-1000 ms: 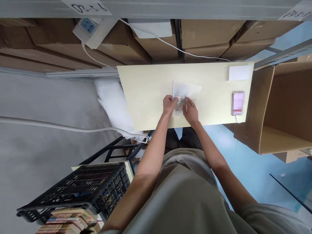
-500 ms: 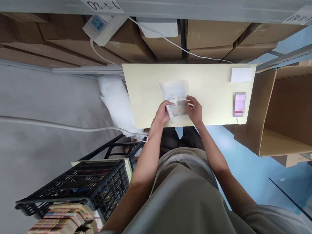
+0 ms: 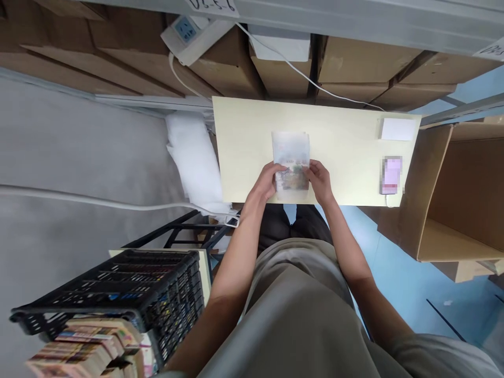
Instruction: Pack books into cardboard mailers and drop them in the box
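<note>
A book in a cloudy, translucent wrapper point(image 3: 292, 149) is held just above or on the pale yellow tabletop point(image 3: 346, 157); I cannot tell whether it touches. Its lower half shows a coloured picture, blurred through the covering. My left hand point(image 3: 268, 181) grips the left edge, thumb laid across the front. At the opposite edge, my right hand point(image 3: 319, 178) pinches the book with its thumb on the front and fingers curled behind. The book stands nearly square to me.
On the table's right lie a white box point(image 3: 397, 129) and a phone point(image 3: 391, 175) with a cable. An open carton point(image 3: 437, 194) stands beyond. White wrapping material point(image 3: 192, 157) hangs at left, above a black crate point(image 3: 169, 294) and stacked books point(image 3: 82, 346). Cartons point(image 3: 366, 63) and a power strip point(image 3: 197, 39) line the shelf.
The book has turned from a slight tilt to nearly straight. My right hand's fingers, looser before, have closed on its right edge. The whole view has shifted a little.
</note>
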### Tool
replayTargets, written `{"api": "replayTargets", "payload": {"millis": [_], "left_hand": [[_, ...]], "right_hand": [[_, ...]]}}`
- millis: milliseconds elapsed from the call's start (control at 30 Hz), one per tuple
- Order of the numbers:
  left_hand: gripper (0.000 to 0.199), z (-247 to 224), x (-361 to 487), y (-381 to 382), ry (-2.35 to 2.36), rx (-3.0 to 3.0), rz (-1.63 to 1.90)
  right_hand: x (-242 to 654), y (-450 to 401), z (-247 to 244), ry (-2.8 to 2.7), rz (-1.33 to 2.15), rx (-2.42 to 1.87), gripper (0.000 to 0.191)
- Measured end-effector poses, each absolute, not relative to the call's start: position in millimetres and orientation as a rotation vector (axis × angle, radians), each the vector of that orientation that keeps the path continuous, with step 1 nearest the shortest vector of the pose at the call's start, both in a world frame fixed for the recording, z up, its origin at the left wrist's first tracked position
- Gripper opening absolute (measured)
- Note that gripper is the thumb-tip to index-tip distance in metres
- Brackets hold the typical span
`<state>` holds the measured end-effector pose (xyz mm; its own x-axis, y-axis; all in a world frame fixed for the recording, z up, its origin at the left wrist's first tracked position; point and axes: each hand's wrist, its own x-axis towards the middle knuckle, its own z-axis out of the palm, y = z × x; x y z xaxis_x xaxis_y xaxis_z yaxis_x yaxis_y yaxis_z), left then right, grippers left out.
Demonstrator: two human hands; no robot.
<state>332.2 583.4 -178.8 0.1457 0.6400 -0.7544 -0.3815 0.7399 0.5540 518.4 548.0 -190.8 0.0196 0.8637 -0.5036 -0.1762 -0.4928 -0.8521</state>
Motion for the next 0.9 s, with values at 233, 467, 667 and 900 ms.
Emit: {"api": "replayTargets", "payload": {"millis": [233, 467, 667, 900], "left_hand": [[0.051, -185, 309, 578, 1.305, 0.339, 0.826], [0.043, -202, 258, 599, 1.56, 0.393, 1.003], [0.047, -229, 207, 653, 1.747, 0.424, 1.158], [0.045, -260, 193, 679, 1.913, 0.422, 1.134]], "right_hand": [[507, 555, -210, -0.885, 1.584, -1.518, 0.042], [452, 602, -235, -1.162, 1.564, -1.535, 0.042], [373, 664, -265, -1.244, 1.424, -1.643, 0.026], [337, 691, -276, -1.437, 1.272, -1.84, 0.019]]}}
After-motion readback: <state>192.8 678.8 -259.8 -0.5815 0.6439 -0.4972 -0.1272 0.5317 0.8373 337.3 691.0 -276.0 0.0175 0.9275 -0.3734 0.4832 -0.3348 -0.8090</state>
